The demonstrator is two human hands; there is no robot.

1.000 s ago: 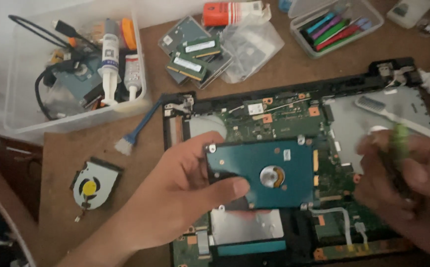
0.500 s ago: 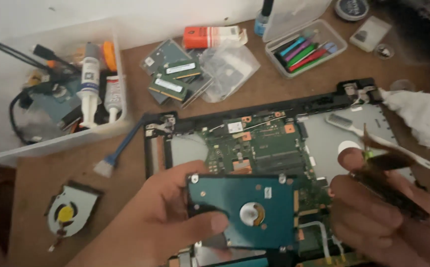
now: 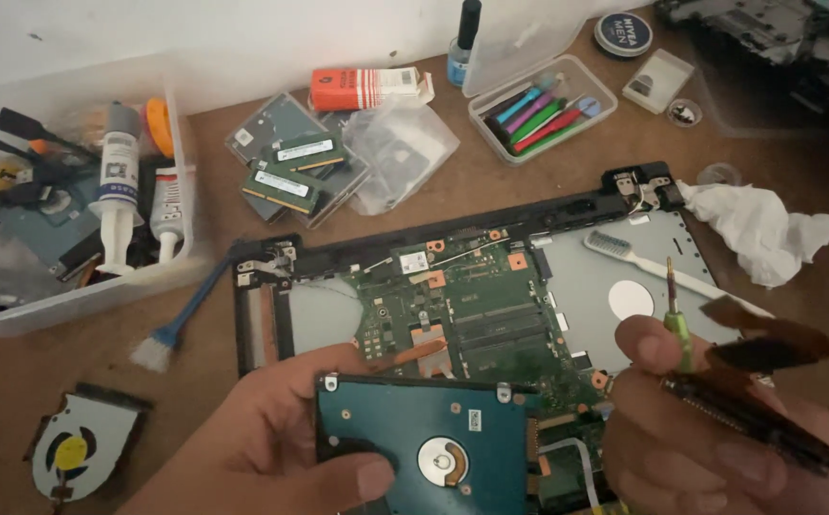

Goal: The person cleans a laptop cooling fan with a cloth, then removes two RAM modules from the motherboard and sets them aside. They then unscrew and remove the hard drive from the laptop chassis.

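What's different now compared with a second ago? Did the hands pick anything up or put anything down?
The left hand has brought the hard drive down toward the view's lower edge, still gripping it. The right hand keeps its green screwdriver and dark connector strip. Nothing was picked up or released. The opened laptop lies unmoved on the table.

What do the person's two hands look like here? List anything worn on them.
Both are bare: the left hand and the right hand show no glove, ring or watch. No sleeve reaches into view on either side, and there are no markings or straps.
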